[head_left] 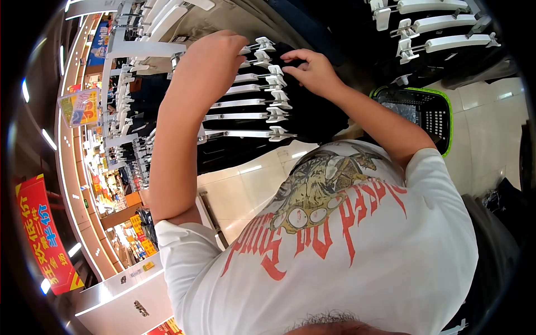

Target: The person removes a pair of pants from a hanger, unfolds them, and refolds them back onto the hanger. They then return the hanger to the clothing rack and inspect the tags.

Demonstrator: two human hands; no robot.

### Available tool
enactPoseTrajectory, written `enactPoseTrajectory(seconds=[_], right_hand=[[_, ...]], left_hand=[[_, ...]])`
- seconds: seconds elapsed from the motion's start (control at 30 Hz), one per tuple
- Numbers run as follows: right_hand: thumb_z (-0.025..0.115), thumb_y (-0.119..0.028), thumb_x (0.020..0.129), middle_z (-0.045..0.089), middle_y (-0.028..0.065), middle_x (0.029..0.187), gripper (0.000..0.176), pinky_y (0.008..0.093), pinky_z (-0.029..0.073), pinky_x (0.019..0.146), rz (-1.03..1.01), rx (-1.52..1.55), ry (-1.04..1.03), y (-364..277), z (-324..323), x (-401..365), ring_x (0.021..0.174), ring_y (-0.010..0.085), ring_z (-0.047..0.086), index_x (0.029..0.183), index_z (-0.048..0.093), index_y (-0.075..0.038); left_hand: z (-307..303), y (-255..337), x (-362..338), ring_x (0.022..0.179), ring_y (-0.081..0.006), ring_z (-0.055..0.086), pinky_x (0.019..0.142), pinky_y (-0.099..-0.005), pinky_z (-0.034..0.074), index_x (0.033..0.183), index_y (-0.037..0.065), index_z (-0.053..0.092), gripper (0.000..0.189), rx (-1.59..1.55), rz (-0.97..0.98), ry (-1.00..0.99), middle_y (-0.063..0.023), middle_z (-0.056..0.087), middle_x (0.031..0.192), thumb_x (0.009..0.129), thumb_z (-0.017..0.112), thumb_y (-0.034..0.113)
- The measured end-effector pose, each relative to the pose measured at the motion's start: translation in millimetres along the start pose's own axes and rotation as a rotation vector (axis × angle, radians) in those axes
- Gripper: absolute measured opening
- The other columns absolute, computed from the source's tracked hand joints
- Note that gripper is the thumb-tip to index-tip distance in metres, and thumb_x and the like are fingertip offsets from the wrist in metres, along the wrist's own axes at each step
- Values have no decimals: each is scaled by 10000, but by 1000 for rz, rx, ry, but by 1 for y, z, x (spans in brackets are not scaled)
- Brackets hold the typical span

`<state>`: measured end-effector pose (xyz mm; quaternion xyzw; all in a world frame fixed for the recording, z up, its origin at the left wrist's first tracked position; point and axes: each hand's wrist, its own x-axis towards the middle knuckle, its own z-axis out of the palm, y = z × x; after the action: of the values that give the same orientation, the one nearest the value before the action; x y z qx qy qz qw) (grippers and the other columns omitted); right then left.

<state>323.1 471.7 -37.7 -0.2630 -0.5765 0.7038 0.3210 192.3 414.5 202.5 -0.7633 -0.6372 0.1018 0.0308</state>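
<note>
My left hand (220,51) is bent over the upper end of a row of white clip hangers, its fingers curled on a white hanger (264,43); the palm side is hidden. Dark trousers (318,114) hang from the hangers' clips. To the right of the clips, my right hand (314,71) is beside the dark cloth, with thumb and index finger stretched toward the clips and a gap between them. Nothing shows in its grasp. More white hangers (240,103) lie side by side below my left hand.
A black basket with a green rim (448,111) stands on the tiled floor (480,120) at the right. More hangers with dark clothes (444,25) are at the upper right. Beige trousers (206,22) hang beyond my left hand. A sign holder (80,108) is at the left.
</note>
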Motion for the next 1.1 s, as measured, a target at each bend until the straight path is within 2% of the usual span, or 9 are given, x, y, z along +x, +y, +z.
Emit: enactPoseTrajectory(seconds=[0.1,0.2,0.3,0.4,0.5,0.53,0.7,0.8,1.1], right_hand=[[784,-115,840,695,66,1043,235,260,494,592,-213,-150,50,11,2,8,645,81,629,1049,710,-36],[810,-115,808,702,58,961,243,257,496,629,-55,-111,-33,10,0,9,669,84,633,1012,707,-32],[825,-114,781,706,55,890,271,269,516,672,-78,-137,-61,2,0,7,706,116,654,1006,701,-28],[806,-65,797,674,45,922,282,221,493,626,-252,-226,-69,8,4,15,671,54,612,1036,672,1],[816,-70,789,675,53,905,311,223,494,636,-182,-243,-83,7,5,17,683,50,587,1057,672,-4],[810,-59,792,673,52,904,309,221,493,637,-188,-243,-31,6,5,16,683,48,578,1062,671,-1],[776,-20,816,665,49,891,290,215,484,633,-171,-161,118,17,18,13,667,46,549,1079,664,23],[819,-142,805,661,66,709,309,281,501,628,-176,-95,151,23,22,12,597,116,571,1055,692,-11],[805,-162,805,721,161,867,329,337,545,662,-206,-382,44,16,14,11,707,233,697,1074,711,3]], left_hand=[[23,-8,9,983,-360,658,847,-431,526,1127,11,671,287,-84,29,-93,-160,680,1102,852,705,84],[28,-9,12,958,-339,677,843,-427,533,1116,6,675,282,-157,62,-190,-151,682,1102,846,713,80],[33,-19,16,931,-330,686,831,-418,542,1094,8,686,268,8,139,-234,-148,682,1099,834,720,61],[29,-17,20,961,-336,678,845,-420,539,1079,6,693,275,-117,79,-319,-150,687,1079,814,739,62],[41,-20,22,974,-342,671,849,-430,535,1072,13,701,292,-123,77,-347,-152,693,1070,790,757,63],[50,-24,21,974,-337,673,856,-439,541,1049,77,738,259,-98,145,-240,-141,711,981,794,766,116],[59,-29,22,979,-315,676,859,-419,548,1047,95,757,232,-54,130,-188,-113,721,1010,818,752,130],[60,-28,20,971,-311,677,853,-416,549,1015,91,768,208,-68,141,-164,-99,721,1009,813,759,139],[64,-29,18,913,-319,687,808,-424,555,984,104,783,195,-50,114,-180,-109,728,934,804,774,177]])
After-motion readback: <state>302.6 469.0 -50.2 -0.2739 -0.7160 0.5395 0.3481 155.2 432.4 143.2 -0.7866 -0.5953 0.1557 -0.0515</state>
